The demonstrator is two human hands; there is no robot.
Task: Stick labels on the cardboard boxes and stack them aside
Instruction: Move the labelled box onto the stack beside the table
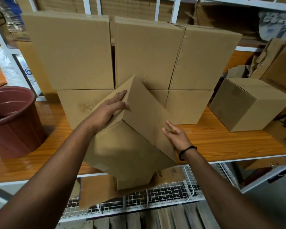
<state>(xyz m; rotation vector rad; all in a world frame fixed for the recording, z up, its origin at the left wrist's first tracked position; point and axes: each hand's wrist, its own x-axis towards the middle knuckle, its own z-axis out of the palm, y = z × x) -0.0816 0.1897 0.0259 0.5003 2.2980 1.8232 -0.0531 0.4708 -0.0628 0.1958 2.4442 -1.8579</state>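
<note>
A tilted box (130, 129) overhangs the front edge of the worktop (221, 141), between the left hand (106, 109) and right hand (177, 136). Stacked boxes (139, 55) stand behind it, a bucket (12, 121) to the left, a single box (248, 103) to the right.

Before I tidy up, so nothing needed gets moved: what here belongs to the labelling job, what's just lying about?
Job: tilted brown cardboard box between left hand and right hand; stacked brown cardboard boxes.
Lying about: round maroon plastic bucket; white plastic sack.

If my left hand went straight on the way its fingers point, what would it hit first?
Your left hand lies flat on the tilted box, fingers pointing away. Past that box's edge it would probably meet the stacked boxes behind; depth is unclear.
</note>
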